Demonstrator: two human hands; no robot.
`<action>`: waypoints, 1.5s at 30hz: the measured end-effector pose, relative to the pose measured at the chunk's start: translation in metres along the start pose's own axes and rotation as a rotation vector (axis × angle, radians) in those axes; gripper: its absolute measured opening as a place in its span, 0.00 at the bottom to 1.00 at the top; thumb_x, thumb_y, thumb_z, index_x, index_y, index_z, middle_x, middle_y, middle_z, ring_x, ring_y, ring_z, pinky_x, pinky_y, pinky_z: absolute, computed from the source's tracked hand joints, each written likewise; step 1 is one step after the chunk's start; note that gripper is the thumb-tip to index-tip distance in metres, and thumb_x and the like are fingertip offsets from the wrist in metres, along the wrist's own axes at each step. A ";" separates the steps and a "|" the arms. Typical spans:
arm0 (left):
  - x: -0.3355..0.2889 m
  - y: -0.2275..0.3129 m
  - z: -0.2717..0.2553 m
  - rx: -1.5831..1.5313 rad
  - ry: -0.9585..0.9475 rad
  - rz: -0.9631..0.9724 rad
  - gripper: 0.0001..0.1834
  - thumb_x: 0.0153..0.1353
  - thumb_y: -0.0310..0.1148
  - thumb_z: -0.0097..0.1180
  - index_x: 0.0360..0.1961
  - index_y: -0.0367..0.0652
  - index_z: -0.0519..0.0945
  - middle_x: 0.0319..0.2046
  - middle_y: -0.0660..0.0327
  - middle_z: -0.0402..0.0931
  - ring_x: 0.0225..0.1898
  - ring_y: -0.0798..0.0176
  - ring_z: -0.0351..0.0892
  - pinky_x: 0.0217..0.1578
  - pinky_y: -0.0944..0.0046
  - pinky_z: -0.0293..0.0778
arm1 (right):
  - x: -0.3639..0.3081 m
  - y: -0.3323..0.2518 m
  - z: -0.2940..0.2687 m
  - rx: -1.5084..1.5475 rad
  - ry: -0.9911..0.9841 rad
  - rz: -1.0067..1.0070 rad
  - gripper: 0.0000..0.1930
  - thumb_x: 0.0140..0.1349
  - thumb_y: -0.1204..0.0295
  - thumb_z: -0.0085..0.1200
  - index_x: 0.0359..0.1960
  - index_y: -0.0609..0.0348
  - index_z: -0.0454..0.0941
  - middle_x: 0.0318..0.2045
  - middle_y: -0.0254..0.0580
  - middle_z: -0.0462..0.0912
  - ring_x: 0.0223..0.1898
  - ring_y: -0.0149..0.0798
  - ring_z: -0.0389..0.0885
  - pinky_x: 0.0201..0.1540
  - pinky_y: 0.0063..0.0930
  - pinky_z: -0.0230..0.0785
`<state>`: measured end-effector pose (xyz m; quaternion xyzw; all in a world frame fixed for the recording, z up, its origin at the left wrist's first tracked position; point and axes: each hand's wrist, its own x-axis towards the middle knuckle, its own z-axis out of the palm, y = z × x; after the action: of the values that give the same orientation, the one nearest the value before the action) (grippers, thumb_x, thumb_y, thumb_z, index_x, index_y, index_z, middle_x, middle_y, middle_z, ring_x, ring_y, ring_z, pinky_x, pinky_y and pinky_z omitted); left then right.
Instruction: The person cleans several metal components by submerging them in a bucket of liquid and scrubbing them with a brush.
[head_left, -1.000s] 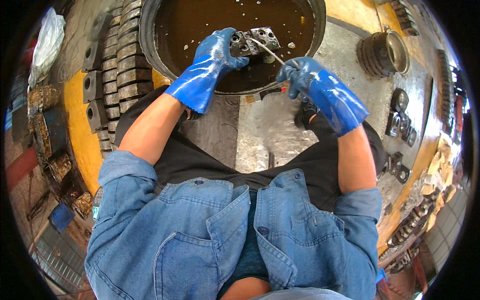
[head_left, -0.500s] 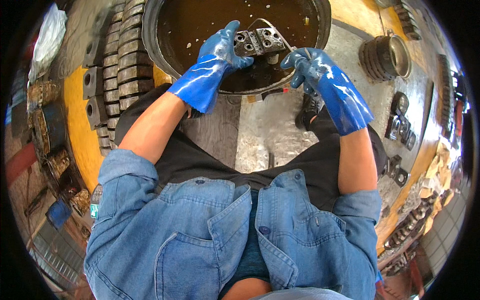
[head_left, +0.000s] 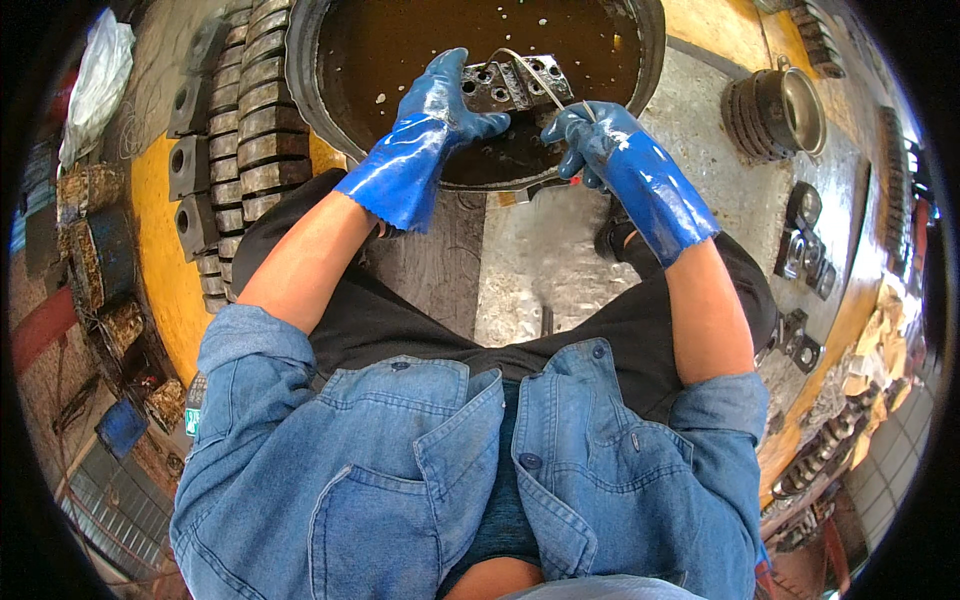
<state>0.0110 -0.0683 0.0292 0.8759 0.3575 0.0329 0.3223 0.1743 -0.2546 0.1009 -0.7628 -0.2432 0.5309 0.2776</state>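
The right hand [head_left: 592, 138] grasps a bent metal rod [head_left: 541, 80] reaching over the drilled metal block [head_left: 512, 92], inside the basin [head_left: 650, 62] outline. The left hand [head_left: 437, 108] curves beside the block; grip indeterminable. Work appears under way; the remainder cannot be determined.

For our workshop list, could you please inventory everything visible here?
Round tub of brown liquid: one, black, top centre
Drilled, grooved metal block: one, dark grey, within tub's outline
Thin bent metal rod: one, silvery, over block
Rows of chunky metal segments: at least two, grey, left of tub
Square holed metal blocks: at least three, grey, left of rows
Ridged metal cylinder: one, dark, right of tub
Crumpled plastic bag: one, white, upper left
Holed metal parts: several, dark, right
Denim shirt: one, blue, lower centre
Trousers: one pair, black, centre
Left gloved hand: one, blue, by block
Right gloved hand: one, blue, holding rod
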 end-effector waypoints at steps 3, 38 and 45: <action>0.001 -0.003 0.000 -0.001 -0.008 0.016 0.58 0.42 0.50 0.85 0.73 0.38 0.70 0.70 0.44 0.72 0.71 0.43 0.73 0.72 0.52 0.70 | 0.004 -0.001 0.012 0.028 0.030 0.031 0.14 0.76 0.66 0.48 0.47 0.52 0.87 0.21 0.35 0.86 0.14 0.26 0.76 0.16 0.21 0.66; 0.010 -0.010 -0.001 0.015 -0.028 0.110 0.42 0.46 0.50 0.83 0.60 0.41 0.81 0.54 0.48 0.85 0.57 0.43 0.85 0.59 0.50 0.79 | 0.033 0.015 -0.020 -0.266 0.068 0.008 0.17 0.80 0.59 0.50 0.47 0.57 0.87 0.37 0.41 0.91 0.23 0.32 0.86 0.25 0.31 0.78; 0.009 0.002 -0.007 -0.010 -0.061 0.080 0.41 0.46 0.46 0.84 0.59 0.38 0.81 0.54 0.47 0.86 0.57 0.45 0.85 0.60 0.51 0.78 | 0.014 0.003 -0.014 -0.176 0.174 0.070 0.16 0.78 0.58 0.52 0.51 0.50 0.89 0.38 0.42 0.91 0.34 0.36 0.89 0.40 0.35 0.80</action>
<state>0.0169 -0.0595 0.0347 0.8885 0.3118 0.0209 0.3360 0.1924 -0.2498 0.0934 -0.8354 -0.2370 0.4488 0.2108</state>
